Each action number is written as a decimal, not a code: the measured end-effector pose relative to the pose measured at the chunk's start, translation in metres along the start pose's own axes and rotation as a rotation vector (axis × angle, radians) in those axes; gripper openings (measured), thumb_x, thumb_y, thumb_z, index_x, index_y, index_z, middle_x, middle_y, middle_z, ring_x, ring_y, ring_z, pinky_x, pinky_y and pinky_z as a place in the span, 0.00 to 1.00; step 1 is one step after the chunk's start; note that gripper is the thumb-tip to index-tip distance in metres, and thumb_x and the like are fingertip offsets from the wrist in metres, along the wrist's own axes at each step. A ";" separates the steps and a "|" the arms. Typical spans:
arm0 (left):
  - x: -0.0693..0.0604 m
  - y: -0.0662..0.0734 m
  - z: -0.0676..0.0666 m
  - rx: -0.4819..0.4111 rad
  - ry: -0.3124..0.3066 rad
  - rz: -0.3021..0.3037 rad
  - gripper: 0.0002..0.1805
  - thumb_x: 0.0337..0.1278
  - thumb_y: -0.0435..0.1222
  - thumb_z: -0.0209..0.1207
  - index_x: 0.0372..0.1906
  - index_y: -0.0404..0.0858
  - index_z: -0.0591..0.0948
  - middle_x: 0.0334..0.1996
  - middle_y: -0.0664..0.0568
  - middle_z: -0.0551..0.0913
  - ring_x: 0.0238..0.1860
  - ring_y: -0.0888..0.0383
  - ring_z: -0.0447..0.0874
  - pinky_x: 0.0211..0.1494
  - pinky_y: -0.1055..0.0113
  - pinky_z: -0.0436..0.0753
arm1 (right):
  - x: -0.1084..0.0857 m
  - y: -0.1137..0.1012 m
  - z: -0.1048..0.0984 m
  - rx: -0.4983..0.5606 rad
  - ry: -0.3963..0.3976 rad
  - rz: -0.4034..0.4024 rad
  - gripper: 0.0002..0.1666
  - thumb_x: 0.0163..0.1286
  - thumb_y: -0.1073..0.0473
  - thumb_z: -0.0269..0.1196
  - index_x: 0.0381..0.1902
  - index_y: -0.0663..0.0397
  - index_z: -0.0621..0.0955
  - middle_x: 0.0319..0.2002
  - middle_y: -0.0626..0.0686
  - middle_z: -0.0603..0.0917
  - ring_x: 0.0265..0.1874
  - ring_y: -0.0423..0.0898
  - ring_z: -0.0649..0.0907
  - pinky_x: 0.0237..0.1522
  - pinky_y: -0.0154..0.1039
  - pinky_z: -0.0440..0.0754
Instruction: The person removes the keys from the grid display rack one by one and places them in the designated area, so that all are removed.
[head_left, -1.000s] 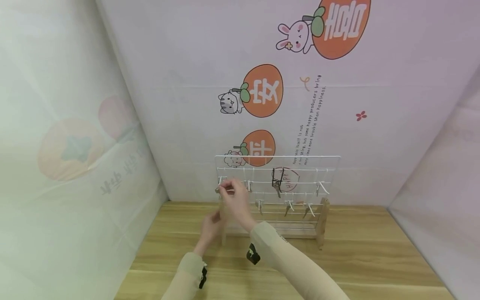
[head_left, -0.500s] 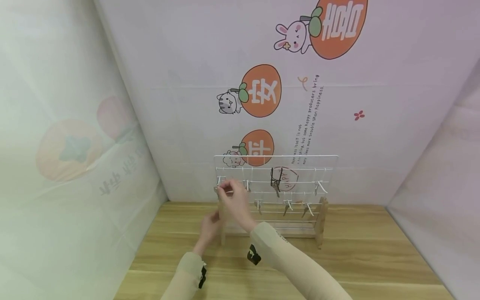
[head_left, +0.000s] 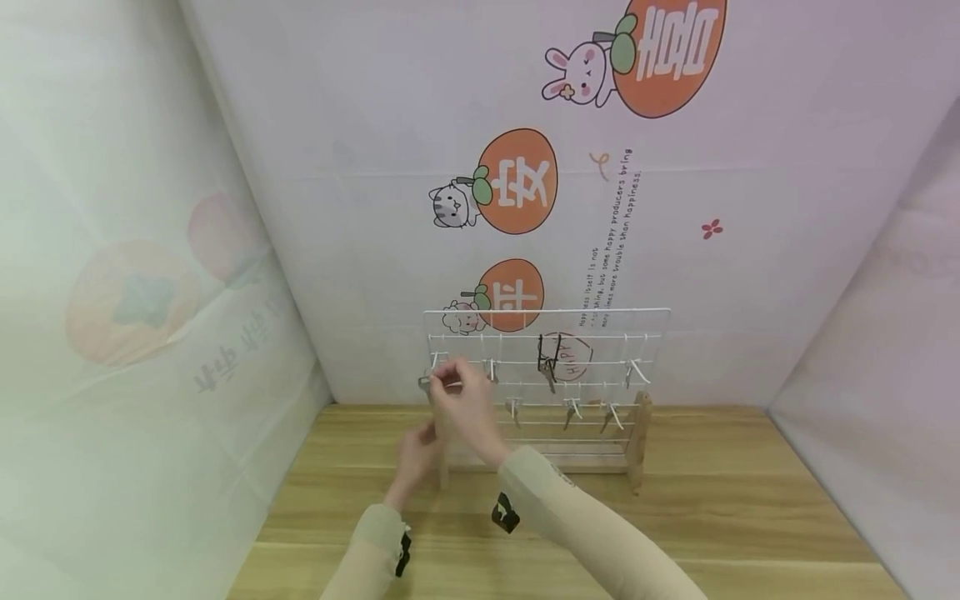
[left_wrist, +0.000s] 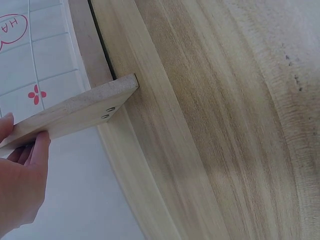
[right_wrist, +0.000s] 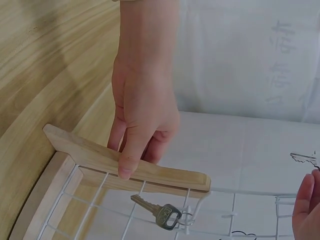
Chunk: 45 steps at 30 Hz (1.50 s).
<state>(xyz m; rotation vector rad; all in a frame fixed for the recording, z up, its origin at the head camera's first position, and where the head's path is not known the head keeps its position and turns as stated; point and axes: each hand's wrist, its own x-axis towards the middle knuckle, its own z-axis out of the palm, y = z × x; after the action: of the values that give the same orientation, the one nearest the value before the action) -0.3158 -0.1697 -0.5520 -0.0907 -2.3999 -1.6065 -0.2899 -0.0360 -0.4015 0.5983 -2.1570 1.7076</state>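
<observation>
Left grip (right_wrist: 146, 107) is clasping a wooden post (left_wrist: 82, 107), right grip (head_left: 467, 408) pinching a toothed metal key (right_wrist: 304, 158), above a grained table (head_left: 720, 500).

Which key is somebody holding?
The leftmost key in the head view: the right hand pinches it, while the other visible keys hang on the rack.
</observation>
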 end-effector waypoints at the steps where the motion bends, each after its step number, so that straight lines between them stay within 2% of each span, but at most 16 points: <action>1: 0.000 0.000 0.000 0.008 0.002 0.000 0.19 0.60 0.32 0.63 0.53 0.23 0.81 0.50 0.29 0.85 0.53 0.35 0.85 0.57 0.44 0.85 | -0.001 -0.001 0.000 0.002 -0.005 0.007 0.05 0.67 0.66 0.62 0.40 0.60 0.79 0.40 0.57 0.86 0.39 0.48 0.86 0.45 0.32 0.88; 7: 0.001 -0.001 0.000 0.040 -0.003 -0.022 0.21 0.61 0.34 0.64 0.56 0.26 0.80 0.52 0.31 0.84 0.54 0.36 0.84 0.57 0.46 0.85 | -0.007 0.003 0.001 0.015 -0.019 0.005 0.05 0.66 0.67 0.62 0.39 0.61 0.79 0.39 0.58 0.86 0.39 0.48 0.85 0.43 0.29 0.88; 10: 0.000 0.000 0.000 0.056 -0.004 -0.017 0.17 0.61 0.34 0.64 0.51 0.28 0.82 0.48 0.32 0.86 0.48 0.38 0.86 0.51 0.49 0.88 | -0.011 0.008 0.002 0.029 -0.007 0.009 0.04 0.65 0.68 0.62 0.38 0.62 0.80 0.38 0.59 0.85 0.38 0.48 0.85 0.42 0.28 0.88; 12: -0.001 0.000 -0.001 0.062 -0.002 -0.008 0.16 0.60 0.34 0.64 0.50 0.28 0.82 0.46 0.32 0.87 0.47 0.39 0.87 0.50 0.50 0.88 | -0.014 0.012 0.002 0.053 0.006 0.021 0.04 0.65 0.68 0.63 0.38 0.63 0.80 0.38 0.60 0.85 0.39 0.50 0.85 0.42 0.32 0.89; 15: -0.001 -0.001 0.000 0.048 0.000 0.007 0.17 0.60 0.34 0.64 0.50 0.26 0.82 0.47 0.30 0.86 0.48 0.37 0.87 0.51 0.48 0.88 | -0.019 0.018 0.001 0.056 0.015 0.052 0.04 0.65 0.68 0.63 0.38 0.63 0.80 0.39 0.60 0.85 0.39 0.48 0.84 0.42 0.30 0.88; 17: -0.001 -0.003 0.000 0.037 0.000 0.014 0.20 0.60 0.33 0.64 0.54 0.25 0.80 0.51 0.29 0.84 0.53 0.35 0.85 0.56 0.45 0.86 | -0.022 0.022 -0.001 0.045 0.020 0.057 0.04 0.65 0.67 0.64 0.37 0.62 0.80 0.38 0.60 0.85 0.39 0.47 0.84 0.42 0.30 0.87; 19: 0.000 -0.004 0.001 0.028 0.006 0.010 0.21 0.61 0.33 0.64 0.55 0.24 0.79 0.51 0.29 0.84 0.53 0.35 0.84 0.56 0.46 0.86 | -0.025 0.026 -0.003 0.021 0.016 0.066 0.04 0.65 0.67 0.63 0.37 0.61 0.80 0.37 0.60 0.85 0.38 0.46 0.83 0.42 0.27 0.85; 23: 0.001 -0.004 0.002 0.032 0.014 0.013 0.20 0.60 0.31 0.63 0.55 0.23 0.79 0.50 0.29 0.84 0.52 0.36 0.85 0.55 0.48 0.87 | -0.032 0.036 -0.008 0.007 0.009 0.086 0.04 0.65 0.66 0.63 0.38 0.61 0.80 0.38 0.60 0.86 0.39 0.47 0.84 0.44 0.30 0.86; 32: 0.001 -0.003 0.001 0.003 -0.011 -0.046 0.21 0.62 0.29 0.61 0.57 0.22 0.77 0.53 0.28 0.82 0.55 0.34 0.83 0.58 0.46 0.85 | -0.051 0.055 -0.018 -0.094 0.016 0.147 0.05 0.64 0.64 0.64 0.38 0.58 0.81 0.39 0.55 0.87 0.41 0.49 0.85 0.46 0.32 0.85; 39: 0.002 -0.001 0.001 -0.008 -0.011 -0.041 0.24 0.61 0.30 0.62 0.60 0.22 0.75 0.54 0.28 0.81 0.56 0.34 0.82 0.60 0.47 0.84 | -0.064 0.071 -0.023 -0.066 -0.014 0.226 0.08 0.65 0.63 0.64 0.42 0.61 0.82 0.40 0.58 0.86 0.41 0.47 0.84 0.44 0.28 0.85; 43: 0.002 0.000 0.001 -0.030 -0.025 -0.059 0.25 0.61 0.30 0.61 0.61 0.21 0.74 0.55 0.27 0.81 0.57 0.33 0.81 0.62 0.47 0.83 | -0.072 0.083 -0.025 -0.077 -0.022 0.248 0.08 0.64 0.65 0.64 0.41 0.61 0.81 0.39 0.59 0.86 0.40 0.47 0.84 0.42 0.27 0.84; 45: 0.002 0.000 0.001 -0.025 -0.029 -0.049 0.24 0.61 0.30 0.61 0.60 0.20 0.74 0.55 0.26 0.80 0.57 0.33 0.81 0.61 0.46 0.83 | -0.077 0.089 -0.026 -0.079 -0.027 0.261 0.08 0.64 0.65 0.64 0.41 0.60 0.81 0.39 0.59 0.86 0.40 0.47 0.83 0.42 0.27 0.84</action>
<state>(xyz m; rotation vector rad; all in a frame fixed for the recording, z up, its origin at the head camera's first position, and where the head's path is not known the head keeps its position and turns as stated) -0.3180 -0.1689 -0.5516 -0.0600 -2.4222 -1.6674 -0.2693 0.0159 -0.5085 0.3320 -2.3971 1.7381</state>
